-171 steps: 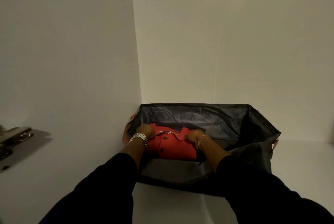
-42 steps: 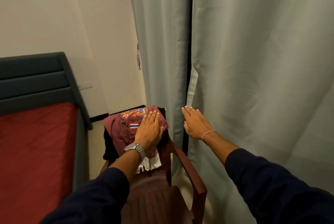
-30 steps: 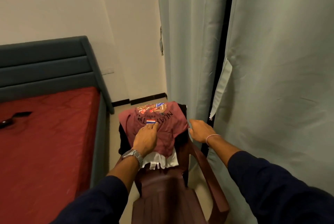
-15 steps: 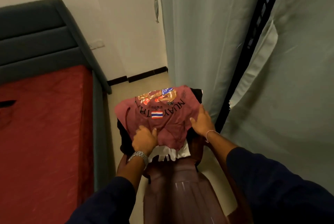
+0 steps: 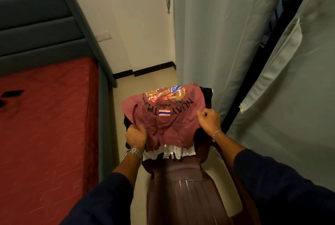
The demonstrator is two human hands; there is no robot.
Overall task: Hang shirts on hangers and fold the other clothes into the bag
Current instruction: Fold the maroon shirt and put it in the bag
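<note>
With both hands' fingers pinching the tee (image 5: 168, 121) at its sides, left hand (image 5: 136, 136) and right hand (image 5: 208, 120), atop the pile on the chair (image 5: 183, 188), lift straight up so the white garment (image 5: 170, 153) underneath stays put.

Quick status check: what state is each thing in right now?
Maroon shirt: topmost of the pile, gripped at both sides.
Left hand: grips shirt's left edge.
Right hand: grips shirt's right edge.
White garment: under shirt, edge showing.
Chair: holds clothes pile.
Curtains: parted.
</note>
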